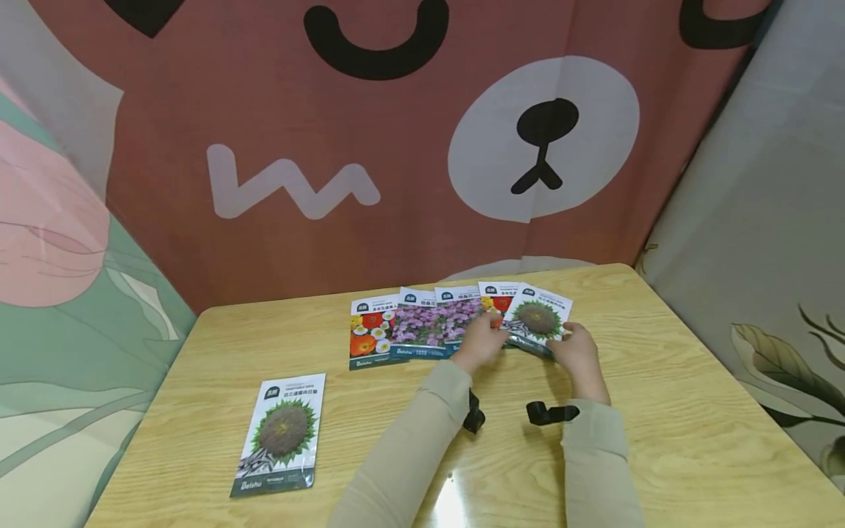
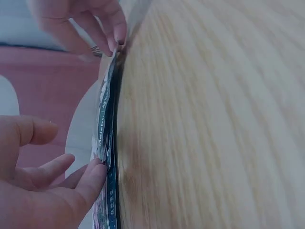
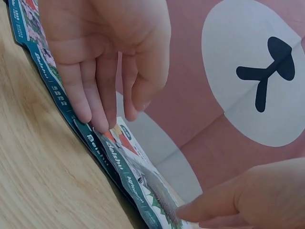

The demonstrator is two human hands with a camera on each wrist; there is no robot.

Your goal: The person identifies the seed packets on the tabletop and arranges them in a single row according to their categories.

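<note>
A row of overlapping seed packets lies toward the back of the table. At its right end, a sunflower seed packet [image 1: 538,315] lies over a packet with red and yellow flowers [image 1: 495,295]. My right hand [image 1: 581,356] pinches the sunflower packet at its right edge, thumb on the printed face [image 3: 164,195]. My left hand [image 1: 484,343] touches the packets' lower edges with extended fingers [image 2: 90,183], thumb held apart. Left of it lie two purple-flower packets [image 1: 417,323] [image 1: 457,312] and another red-and-yellow flower packet [image 1: 371,341], partly covered.
A second sunflower seed packet [image 1: 284,433] lies by itself at the front left of the wooden table [image 1: 198,381]. Behind the table hangs a cloth with a bear's face [image 1: 396,147]. Black wrist mounts [image 1: 551,413] stick out between the forearms.
</note>
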